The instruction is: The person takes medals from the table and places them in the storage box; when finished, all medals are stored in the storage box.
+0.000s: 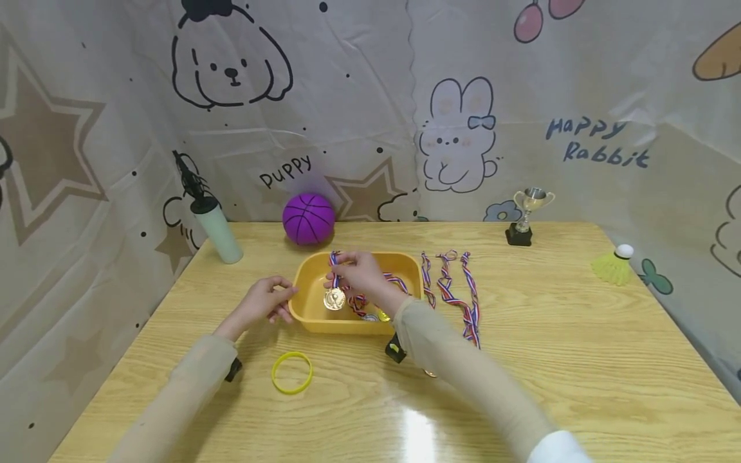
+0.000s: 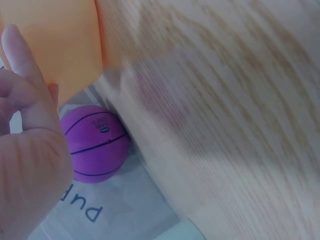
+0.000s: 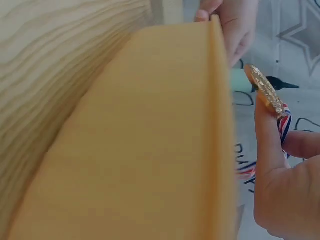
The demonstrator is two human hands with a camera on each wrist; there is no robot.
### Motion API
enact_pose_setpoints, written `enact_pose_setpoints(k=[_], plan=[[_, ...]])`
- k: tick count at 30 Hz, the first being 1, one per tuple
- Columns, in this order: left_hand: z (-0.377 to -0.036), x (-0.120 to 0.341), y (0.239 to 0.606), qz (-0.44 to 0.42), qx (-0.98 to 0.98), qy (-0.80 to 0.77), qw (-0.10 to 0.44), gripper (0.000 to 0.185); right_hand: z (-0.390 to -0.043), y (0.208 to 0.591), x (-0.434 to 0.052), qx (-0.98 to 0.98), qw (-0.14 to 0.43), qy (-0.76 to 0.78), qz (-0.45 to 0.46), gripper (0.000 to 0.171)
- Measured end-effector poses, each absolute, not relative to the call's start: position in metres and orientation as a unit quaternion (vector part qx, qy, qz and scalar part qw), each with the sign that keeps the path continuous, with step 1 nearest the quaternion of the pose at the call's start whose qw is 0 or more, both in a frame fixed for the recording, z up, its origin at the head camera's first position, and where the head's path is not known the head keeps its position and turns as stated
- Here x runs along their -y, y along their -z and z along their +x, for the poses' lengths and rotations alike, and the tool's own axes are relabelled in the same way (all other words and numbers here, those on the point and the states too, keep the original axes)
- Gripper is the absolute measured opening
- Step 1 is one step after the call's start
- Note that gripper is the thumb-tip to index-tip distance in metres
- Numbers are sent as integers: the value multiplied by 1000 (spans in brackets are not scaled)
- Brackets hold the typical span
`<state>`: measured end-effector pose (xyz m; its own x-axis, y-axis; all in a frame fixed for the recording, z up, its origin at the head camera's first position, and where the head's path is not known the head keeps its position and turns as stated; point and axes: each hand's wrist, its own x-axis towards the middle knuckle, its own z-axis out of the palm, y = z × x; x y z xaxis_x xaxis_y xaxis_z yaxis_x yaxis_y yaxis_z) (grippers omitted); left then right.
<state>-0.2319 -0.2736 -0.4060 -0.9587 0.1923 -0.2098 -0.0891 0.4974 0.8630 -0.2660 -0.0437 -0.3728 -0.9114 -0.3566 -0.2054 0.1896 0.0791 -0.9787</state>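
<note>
1. Right hand (image 1: 359,273), centre of the head view: fingers curled together, pinching a red-white-blue ribbon (image 1: 334,260) over the orange tray (image 1: 307,308). A gold medal (image 1: 334,299) hangs from it, inside the tray's outline, left half.
2. Right wrist view: the medal (image 3: 265,90) shows edge-on at the upper right, gold and glittery, resting against a fingertip (image 3: 265,120). The striped ribbon (image 3: 284,125) runs down behind the fingers. The tray wall (image 3: 150,150) fills the frame centre, blurred.
3. Left hand (image 1: 263,302), left of centre in the head view: fingers loosely bent, tips on the tray's left rim. Cannot tell whether they wrap the rim or only touch it.
4. Left wrist view: the hand (image 2: 30,150) fills the lower left, one finger (image 2: 20,55) straight and up against the tray's side (image 2: 55,40) at the upper left. No clear grip visible there.
5. Medal look: round gold disc with an embossed face, detail too small to read. Ribbon is one loop, bunched at the pinch.
6. More medals and ribbon (image 1: 370,308) lie in the tray's lower right part, under the right wrist.
7. Three more ribbons (image 1: 457,289) lie flat on the table (image 1: 579,360) just right of the tray.
8. Yellow wristband (image 1: 292,372) is on the table, lower left of the tray, near the left forearm.
9. Purple ball (image 1: 309,218) sits behind the tray at the table's back edge; in the left wrist view it is (image 2: 95,145) in the lower left.
10. Pale green bottle (image 1: 217,228) upper left, small trophy (image 1: 525,218) upper right, yellow shuttlecock (image 1: 613,265) far right.
</note>
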Motion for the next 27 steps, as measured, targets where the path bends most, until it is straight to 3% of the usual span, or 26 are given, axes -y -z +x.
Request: enact_pose_setpoints(k=[21, 27], plan=[[-231, 271, 402, 21, -855, -498, 144, 35, -263, 409, 64, -668, 233, 707, -20, 11], [-233, 273, 405, 24, -856, -495, 145, 37, -263, 417, 71, -667, 218, 712, -30, 9]])
